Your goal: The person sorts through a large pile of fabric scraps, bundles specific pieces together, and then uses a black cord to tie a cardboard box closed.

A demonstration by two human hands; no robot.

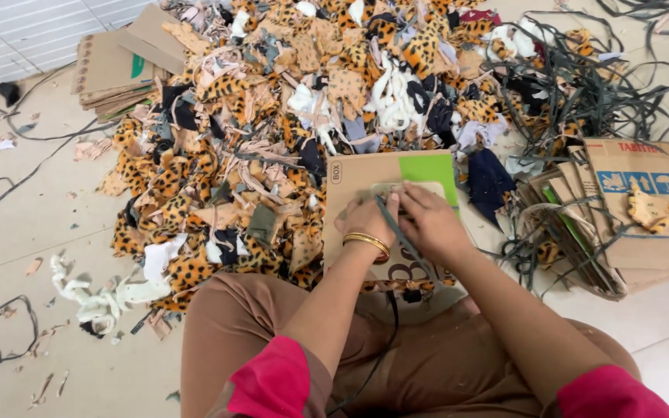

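While resting on a cardboard sheet, 2 hands work. Left hand presses flat; right hand pinches a dark strip. Scrap pile behind.

hands on card, card on my lap | strap between hands, running down over lap | scrap pile on floor behind card | card stack far left behind pile | boxes right of card | strap tangle behind boxes
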